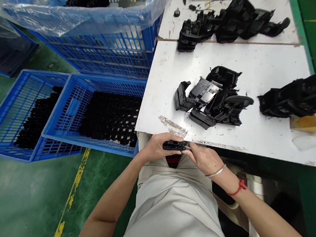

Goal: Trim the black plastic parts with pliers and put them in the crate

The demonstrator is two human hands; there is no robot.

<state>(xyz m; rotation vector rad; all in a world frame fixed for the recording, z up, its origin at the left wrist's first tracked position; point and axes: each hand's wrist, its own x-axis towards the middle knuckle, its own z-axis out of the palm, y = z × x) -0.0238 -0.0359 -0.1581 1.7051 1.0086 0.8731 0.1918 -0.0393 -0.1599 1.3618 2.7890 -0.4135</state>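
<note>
Just off the front edge of the white table, above my lap, my left hand (pixel 160 146) grips a small black plastic part (pixel 172 145) between thumb and fingers. My right hand (pixel 205 159) is closed at the part's right end, pinching a thin metallic piece (pixel 187 148) that touches it; what this piece is cannot be made out. Beyond my hands, a loose pile of black plastic parts (pixel 225 102) lies on the table, with a grey part (pixel 204 90) among them.
More black parts (pixel 234 20) lie in a row at the table's (pixel 167 68) back. A black stack (pixel 288 97) stands at the right by a yellow box (pixel 313 124). On the left are blue crates (pixel 74 106) of black parts and a plastic-lined crate (pixel 97 51).
</note>
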